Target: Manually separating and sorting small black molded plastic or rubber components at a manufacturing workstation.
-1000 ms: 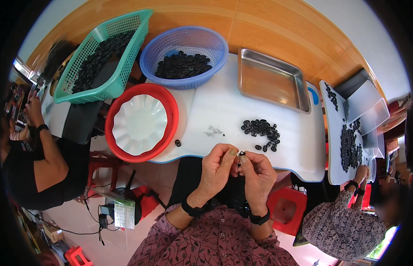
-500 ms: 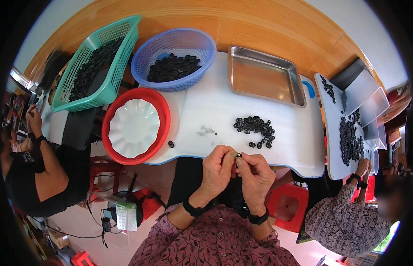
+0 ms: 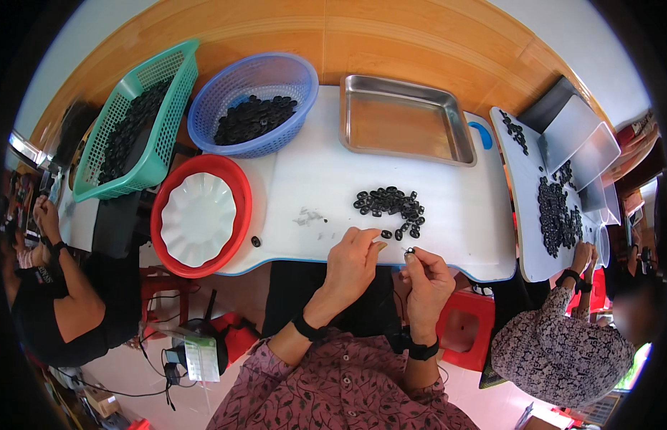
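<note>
My right hand [image 3: 428, 290] pinches a small black oval part [image 3: 409, 251] between thumb and fingertips, just off the table's near edge. My left hand [image 3: 351, 269] is a little to its left, over the edge, with fingers curled and thumb near the index finger. Whether anything tiny is between them I cannot make out. Just past the left fingertips lies a loose pile of similar black parts [image 3: 391, 202], with several strays on its near side. Small grey scraps [image 3: 308, 216] lie on the white table [image 3: 305, 179] left of the pile.
At the back stand a steel tray [image 3: 408, 152], a blue basket [image 3: 305, 118] and a green basket [image 3: 165, 143], both baskets holding black parts. A white fluted dish [image 3: 197, 222] sits in a red basin [image 3: 241, 236]. People work at both sides; a red stool [image 3: 462, 322] stands below.
My hands have come apart: the left moved off the black part, while the right kept hold of it. The whole view has shifted slightly, so the table things appear farther left.
</note>
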The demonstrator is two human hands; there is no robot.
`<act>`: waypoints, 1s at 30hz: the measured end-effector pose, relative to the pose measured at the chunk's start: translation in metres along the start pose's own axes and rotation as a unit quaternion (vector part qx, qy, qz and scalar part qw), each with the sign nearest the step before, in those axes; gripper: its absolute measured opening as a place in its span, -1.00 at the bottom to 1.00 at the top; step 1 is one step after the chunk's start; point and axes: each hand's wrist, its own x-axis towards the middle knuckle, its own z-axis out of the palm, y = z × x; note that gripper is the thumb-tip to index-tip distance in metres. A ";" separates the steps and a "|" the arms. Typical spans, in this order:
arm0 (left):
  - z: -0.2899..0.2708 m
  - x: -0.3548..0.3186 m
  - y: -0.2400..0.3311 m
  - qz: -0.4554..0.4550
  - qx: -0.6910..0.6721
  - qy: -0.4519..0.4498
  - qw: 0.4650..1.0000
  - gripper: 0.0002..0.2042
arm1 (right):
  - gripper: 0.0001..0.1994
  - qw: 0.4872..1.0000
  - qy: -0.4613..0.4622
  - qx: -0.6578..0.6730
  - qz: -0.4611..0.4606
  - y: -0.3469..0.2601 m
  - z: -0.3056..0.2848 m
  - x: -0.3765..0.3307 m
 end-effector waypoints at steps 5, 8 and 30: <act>0.018 0.015 0.004 0.015 0.141 -0.066 0.988 -0.78 | -0.86 0.999 0.012 0.030 0.026 -0.002 -0.007 0.002; 0.024 0.015 -0.007 0.011 0.191 -0.099 0.977 -0.79 | -0.86 0.999 0.018 0.029 0.036 -0.001 -0.008 0.003; -0.019 0.015 0.007 -0.219 -0.423 -0.078 0.876 -0.77 | -0.87 0.981 -0.080 0.173 0.036 -0.013 0.020 0.006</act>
